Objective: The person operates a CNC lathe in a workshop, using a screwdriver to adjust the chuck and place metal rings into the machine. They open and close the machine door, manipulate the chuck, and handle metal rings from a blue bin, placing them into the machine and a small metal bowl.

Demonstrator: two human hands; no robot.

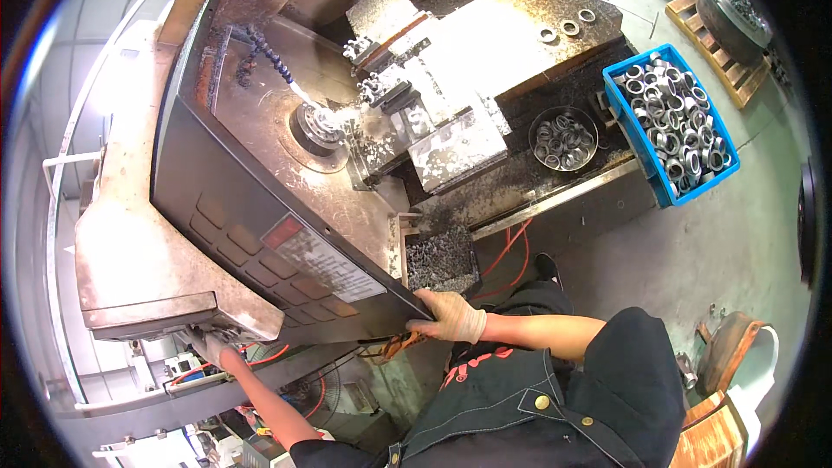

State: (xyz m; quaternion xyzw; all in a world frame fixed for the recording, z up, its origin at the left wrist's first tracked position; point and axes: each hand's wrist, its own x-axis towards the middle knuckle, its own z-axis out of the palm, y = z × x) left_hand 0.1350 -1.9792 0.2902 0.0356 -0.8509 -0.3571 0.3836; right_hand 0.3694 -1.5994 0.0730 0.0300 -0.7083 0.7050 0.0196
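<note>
My right hand, in a pale work glove, is closed round the near end of a dark lathe door. My left hand, gloved too, reaches up to the face of the lathe's control box, at its lower edge. Its fingers are largely hidden there. Behind the door, the round chuck sits at the left of the machine, with a blue jointed coolant hose pointing at it. Chip-covered tool holders stand to the chuck's right.
Metal rings lie on the machine's worn top cover. A round pan and a blue crate hold many more. Metal chips fill a bin below. A wooden stool stands lower right, a pallet upper right.
</note>
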